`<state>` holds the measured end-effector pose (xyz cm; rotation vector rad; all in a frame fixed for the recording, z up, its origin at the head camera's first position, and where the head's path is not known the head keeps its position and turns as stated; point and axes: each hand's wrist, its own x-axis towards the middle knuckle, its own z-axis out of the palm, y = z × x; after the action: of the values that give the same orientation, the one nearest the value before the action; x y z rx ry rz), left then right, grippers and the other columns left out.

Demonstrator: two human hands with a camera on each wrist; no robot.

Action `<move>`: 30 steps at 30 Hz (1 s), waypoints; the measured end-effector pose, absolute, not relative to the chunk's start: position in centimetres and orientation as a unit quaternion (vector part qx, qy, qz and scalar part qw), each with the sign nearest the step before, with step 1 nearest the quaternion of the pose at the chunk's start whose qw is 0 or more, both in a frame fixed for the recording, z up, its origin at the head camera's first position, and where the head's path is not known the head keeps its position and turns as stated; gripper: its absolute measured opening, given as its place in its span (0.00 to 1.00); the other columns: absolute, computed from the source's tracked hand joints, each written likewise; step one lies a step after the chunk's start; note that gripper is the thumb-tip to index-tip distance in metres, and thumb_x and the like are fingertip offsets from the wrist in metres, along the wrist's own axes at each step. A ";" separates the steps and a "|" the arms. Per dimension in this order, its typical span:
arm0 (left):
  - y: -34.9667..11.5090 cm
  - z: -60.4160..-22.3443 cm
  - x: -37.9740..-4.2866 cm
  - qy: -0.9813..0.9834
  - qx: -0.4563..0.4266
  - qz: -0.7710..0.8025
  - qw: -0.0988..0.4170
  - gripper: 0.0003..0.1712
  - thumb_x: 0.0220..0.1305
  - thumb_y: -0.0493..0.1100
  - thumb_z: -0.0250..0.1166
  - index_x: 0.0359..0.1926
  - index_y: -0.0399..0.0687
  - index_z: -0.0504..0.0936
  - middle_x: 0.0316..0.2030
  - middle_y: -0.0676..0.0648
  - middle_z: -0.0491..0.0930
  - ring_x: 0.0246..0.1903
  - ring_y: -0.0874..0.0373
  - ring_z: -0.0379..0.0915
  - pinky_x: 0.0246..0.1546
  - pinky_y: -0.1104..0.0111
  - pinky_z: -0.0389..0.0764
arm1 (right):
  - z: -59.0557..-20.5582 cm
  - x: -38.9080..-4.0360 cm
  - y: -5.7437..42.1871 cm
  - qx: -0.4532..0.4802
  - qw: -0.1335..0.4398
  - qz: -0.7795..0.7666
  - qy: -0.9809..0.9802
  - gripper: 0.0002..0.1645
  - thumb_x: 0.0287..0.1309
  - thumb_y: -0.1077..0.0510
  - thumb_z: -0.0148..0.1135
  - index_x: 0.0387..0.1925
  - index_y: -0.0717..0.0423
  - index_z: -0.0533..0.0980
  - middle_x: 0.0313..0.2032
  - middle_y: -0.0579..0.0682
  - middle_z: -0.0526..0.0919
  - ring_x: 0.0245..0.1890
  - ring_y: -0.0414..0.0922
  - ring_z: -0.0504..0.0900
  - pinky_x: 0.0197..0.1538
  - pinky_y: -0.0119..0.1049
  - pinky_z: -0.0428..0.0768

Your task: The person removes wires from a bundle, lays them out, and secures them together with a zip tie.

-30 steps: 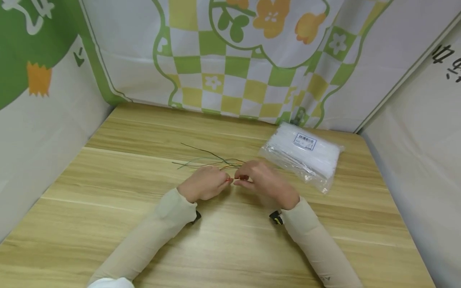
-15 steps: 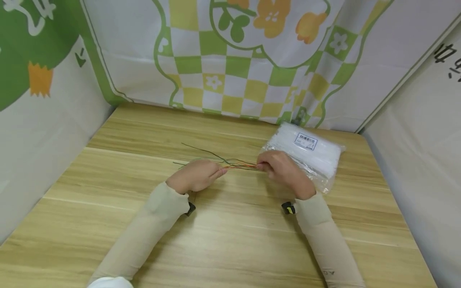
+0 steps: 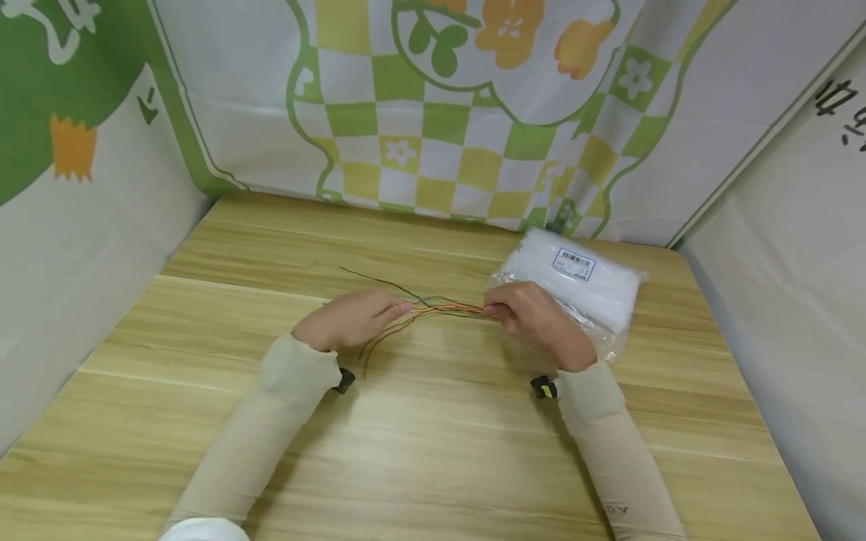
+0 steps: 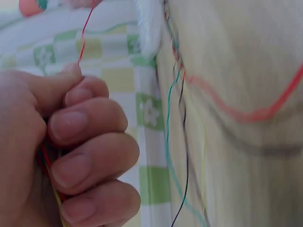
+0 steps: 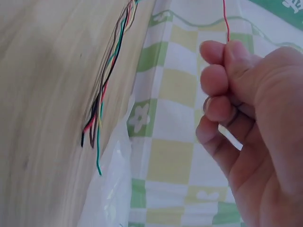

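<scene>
Thin coloured wires (image 3: 448, 306) stretch between my two hands over the middle of the table. My left hand (image 3: 348, 317) pinches a red wire (image 4: 84, 40) between thumb and forefinger; its other fingers curl over more strands in the palm. My right hand (image 3: 537, 324) pinches the red wire (image 5: 226, 19) with thumb and fingertip at the other side. Beneath the hands lies a bundle of loose wires (image 5: 110, 66), with green, black, red and brown ends fanned out. Orange-red ends curve down beside the left hand in the head view.
A clear plastic bag (image 3: 564, 282) of white strips with a barcode label lies just behind the right hand. The wooden table (image 3: 433, 451) is bounded by a printed cloth (image 3: 440, 143) at the back and pale cloth walls at the sides.
My hands were close together and have moved apart, the right one rightward and back, the left one leftward. Wire now spans the gap, and orange-red ends show below the left hand.
</scene>
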<state>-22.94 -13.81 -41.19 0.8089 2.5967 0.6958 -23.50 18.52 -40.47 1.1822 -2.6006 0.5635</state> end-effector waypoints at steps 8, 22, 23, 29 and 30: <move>-16.3 -40.9 -24.0 0.922 0.282 0.232 0.131 0.24 0.86 0.50 0.48 0.44 0.39 0.85 0.34 0.47 0.79 0.39 0.54 0.78 0.50 0.53 0.81 | -41.0 -24.5 20.7 0.361 0.086 0.184 -0.910 0.14 0.68 0.71 0.60 0.27 0.54 0.80 0.26 0.50 0.87 0.25 0.42 0.76 0.35 0.40 0.79; -17.0 -40.7 -24.1 0.932 0.297 0.195 0.077 0.23 0.82 0.43 0.56 0.23 0.53 0.69 0.20 0.55 0.64 0.21 0.62 0.57 0.27 0.67 0.66 | -41.2 -24.8 21.1 0.339 0.069 0.179 -0.921 0.16 0.70 0.71 0.56 0.28 0.53 0.79 0.27 0.49 0.87 0.27 0.44 0.77 0.36 0.41 0.79; -17.0 -40.7 -24.0 0.934 0.294 0.191 0.073 0.23 0.81 0.43 0.57 0.22 0.54 0.69 0.19 0.55 0.64 0.20 0.62 0.58 0.27 0.67 0.66 | -41.3 -24.9 21.2 0.337 0.069 0.178 -0.922 0.16 0.70 0.72 0.56 0.28 0.53 0.78 0.27 0.49 0.87 0.27 0.44 0.77 0.36 0.41 0.79; -16.9 -40.5 -23.8 0.943 0.282 0.171 0.048 0.26 0.80 0.44 0.58 0.19 0.55 0.68 0.17 0.56 0.61 0.20 0.62 0.55 0.27 0.67 0.65 | -41.6 -25.0 21.4 0.332 0.066 0.170 -0.925 0.16 0.68 0.72 0.57 0.28 0.52 0.78 0.25 0.47 0.85 0.26 0.45 0.79 0.35 0.43 0.80; -16.9 -40.5 -23.8 0.944 0.280 0.168 0.044 0.26 0.80 0.44 0.59 0.19 0.55 0.68 0.17 0.56 0.60 0.19 0.62 0.54 0.26 0.67 0.65 | -41.6 -25.0 21.4 0.333 0.067 0.168 -0.925 0.16 0.68 0.71 0.58 0.27 0.52 0.78 0.25 0.47 0.84 0.26 0.45 0.78 0.35 0.43 0.80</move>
<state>-23.83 -16.92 -40.46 0.8563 2.8857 0.5141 -25.04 21.43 -41.62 1.0036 -2.7903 0.5069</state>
